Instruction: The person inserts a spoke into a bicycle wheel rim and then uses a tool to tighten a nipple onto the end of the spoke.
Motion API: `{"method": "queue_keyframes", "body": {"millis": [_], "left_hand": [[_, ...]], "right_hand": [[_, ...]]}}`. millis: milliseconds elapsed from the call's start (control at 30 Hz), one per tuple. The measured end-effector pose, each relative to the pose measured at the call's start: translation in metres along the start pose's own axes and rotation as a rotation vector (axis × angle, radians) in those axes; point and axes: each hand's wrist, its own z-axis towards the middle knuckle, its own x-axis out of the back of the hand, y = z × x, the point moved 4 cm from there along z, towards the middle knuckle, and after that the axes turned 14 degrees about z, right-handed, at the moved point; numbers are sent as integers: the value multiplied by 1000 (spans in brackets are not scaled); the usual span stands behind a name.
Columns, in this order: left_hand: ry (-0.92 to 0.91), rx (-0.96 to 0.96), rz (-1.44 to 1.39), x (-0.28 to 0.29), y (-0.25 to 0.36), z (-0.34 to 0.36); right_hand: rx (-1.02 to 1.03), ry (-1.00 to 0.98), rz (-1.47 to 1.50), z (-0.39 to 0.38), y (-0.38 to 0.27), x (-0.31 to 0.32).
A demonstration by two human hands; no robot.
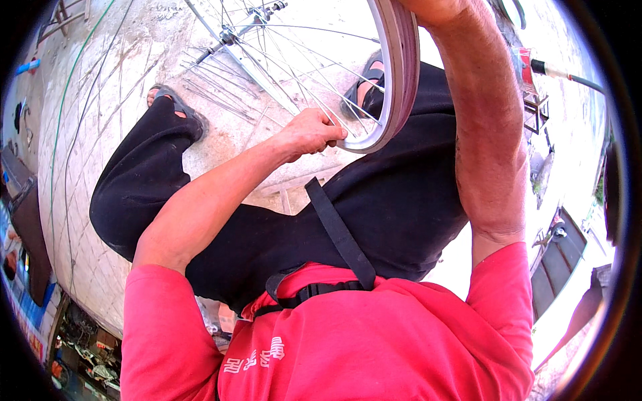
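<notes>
A bicycle wheel (406, 73) stands upright between my knees, its pale rim curving down to my lap. Thin metal spokes run from its rim to the hub (231, 37). My left hand (313, 132) is closed at the rim's lower edge, thumb and fingers pinched on it where spokes meet the rim. Whether a spoke end is also in that pinch cannot be made out. At the upper edge, my right hand (428, 8) is beside the rim; most of it is cut off and its fingers are hidden.
Several loose spokes (217, 100) lie on the concrete floor (100, 180) between my sandalled feet. A green hose (67, 100) and a dark cable run along the left. At right are a red object (525, 70) with a black-tipped tool and a dark metal panel (560, 250). Cluttered shelves (87, 347) stand lower left.
</notes>
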Motion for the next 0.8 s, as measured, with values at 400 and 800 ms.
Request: {"method": "queue_keyframes", "body": {"millis": [400,800], "left_hand": [[6,23,-51,0,1,-2],[-45,-39,-91,1,3,-4]], "right_hand": [[-13,-49,22,-1,-7,8],[-31,-30,91,9,4,0]]}}
